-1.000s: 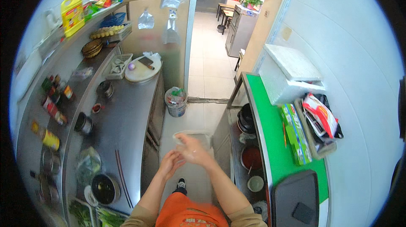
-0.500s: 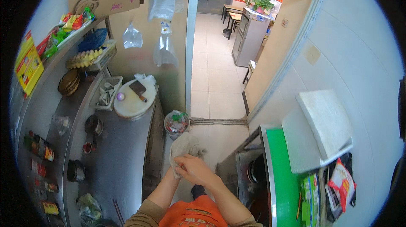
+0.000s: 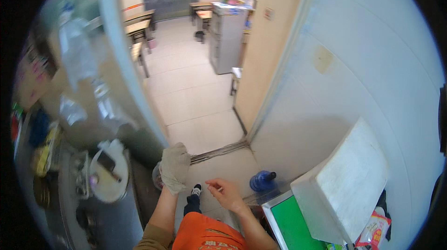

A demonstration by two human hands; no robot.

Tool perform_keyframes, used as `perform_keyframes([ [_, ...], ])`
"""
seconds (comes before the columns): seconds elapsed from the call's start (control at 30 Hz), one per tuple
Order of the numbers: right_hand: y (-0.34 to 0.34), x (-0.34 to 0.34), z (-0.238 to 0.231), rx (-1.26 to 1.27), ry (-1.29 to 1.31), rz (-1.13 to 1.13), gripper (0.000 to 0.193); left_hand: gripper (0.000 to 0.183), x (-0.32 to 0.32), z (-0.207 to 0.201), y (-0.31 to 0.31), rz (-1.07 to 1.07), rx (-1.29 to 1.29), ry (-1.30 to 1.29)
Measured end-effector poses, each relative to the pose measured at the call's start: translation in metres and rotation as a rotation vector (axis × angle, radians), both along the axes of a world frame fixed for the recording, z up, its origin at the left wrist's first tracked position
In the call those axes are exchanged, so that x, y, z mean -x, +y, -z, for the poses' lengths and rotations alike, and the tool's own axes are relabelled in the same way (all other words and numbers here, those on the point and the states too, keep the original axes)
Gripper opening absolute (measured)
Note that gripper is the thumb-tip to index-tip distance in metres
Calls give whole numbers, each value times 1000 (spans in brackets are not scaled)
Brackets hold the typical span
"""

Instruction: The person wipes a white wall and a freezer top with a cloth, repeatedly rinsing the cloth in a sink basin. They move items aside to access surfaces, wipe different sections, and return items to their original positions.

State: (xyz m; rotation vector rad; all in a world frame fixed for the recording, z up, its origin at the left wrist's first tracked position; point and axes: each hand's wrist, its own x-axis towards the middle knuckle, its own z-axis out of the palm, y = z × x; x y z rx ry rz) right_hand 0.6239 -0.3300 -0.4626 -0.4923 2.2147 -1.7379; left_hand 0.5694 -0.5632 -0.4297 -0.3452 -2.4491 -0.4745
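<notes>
My left hand [image 3: 174,171] is covered to the wrist by a pale, wrinkled covering [image 3: 175,164] that looks like a cloth glove, so its fingers cannot be made out. It is raised above a waste bin [image 3: 157,177], which it partly hides. My right hand [image 3: 228,195] is bare and holds nothing. Its fingers are loosely bent and apart, a short way to the right of the covered hand. An orange apron [image 3: 209,233] hangs on my front below both hands.
Ahead is a doorway with a floor track [image 3: 219,151]. At left, a steel counter [image 3: 109,224] carries a round cutting board [image 3: 108,189] with a cleaver [image 3: 108,164]. At right are a blue water jug [image 3: 262,181], a green-topped stand [image 3: 295,224] and a white foam box [image 3: 342,185].
My right hand has let go of the covering at my left wrist and moved right, apart from it. The view has turned rightward, bringing the doorway closer and the blue jug into sight.
</notes>
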Motion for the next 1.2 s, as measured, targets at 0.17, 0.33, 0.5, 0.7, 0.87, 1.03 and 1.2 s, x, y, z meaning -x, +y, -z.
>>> perform_keyframes([
  [0.17,19,68,57,-19,-164,197,27,14,176,38,18,296,-369,-77],
  [0.33,34,99,97,-99,-286,501,28,31,317,45,57,622,-875,-286],
  [0.5,31,98,113,-173,-376,696,28,52,469,13,163,655,-1263,-213],
  [0.7,35,96,114,-73,-338,889,28,53,631,-122,341,888,-693,510],
  [0.87,54,103,124,23,-338,1054,29,45,615,-253,501,1214,-644,355],
  [1.03,66,107,117,-28,-346,1205,28,48,511,-277,609,855,-60,780],
  [1.2,67,122,106,-2,-431,1374,28,60,418,-146,639,1479,308,-363],
])
